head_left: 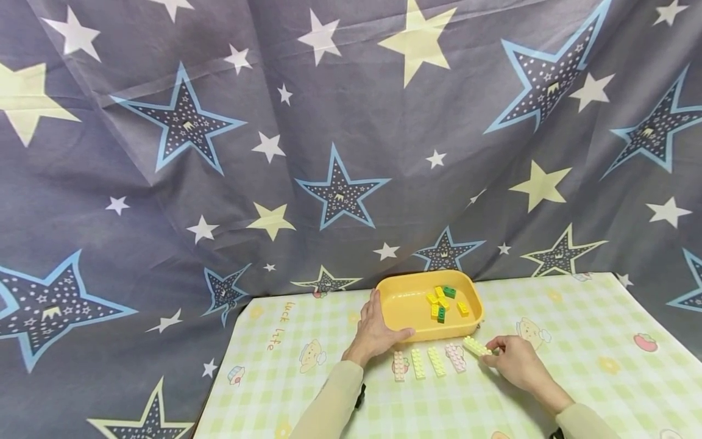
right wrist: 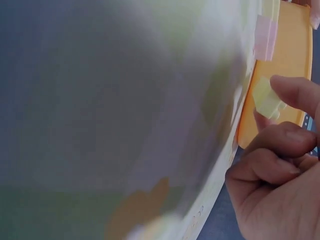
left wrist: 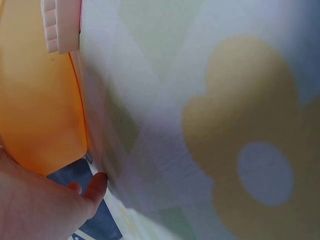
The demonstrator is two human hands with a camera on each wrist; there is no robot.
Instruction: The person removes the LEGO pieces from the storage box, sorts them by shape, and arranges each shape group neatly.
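Observation:
At the back of the table is a yellow-orange plastic bin [head_left: 395, 334]. My left hand [head_left: 376, 329] rests against its left front corner, fingers along the left side and thumb stretched along the front. In the right wrist view, thumb and finger of my right hand [right wrist: 280, 175] pinch one end of a pale yellow building brick [right wrist: 267, 98]. This long studded brick [head_left: 475, 346] is tilted just off the bin's right front corner. Left of it, a pink brick [head_left: 455, 358], two pale yellow bricks [head_left: 436, 361] and another pink brick [head_left: 398, 366] form a row.
Several small bright yellow bricks [head_left: 463, 308] and two green bricks [head_left: 449, 292] lie in the right half of the bin. A green checked cloth [head_left: 263, 390] with printed pictures covers the table. Behind it hangs a dark star-patterned curtain [head_left: 373, 122].

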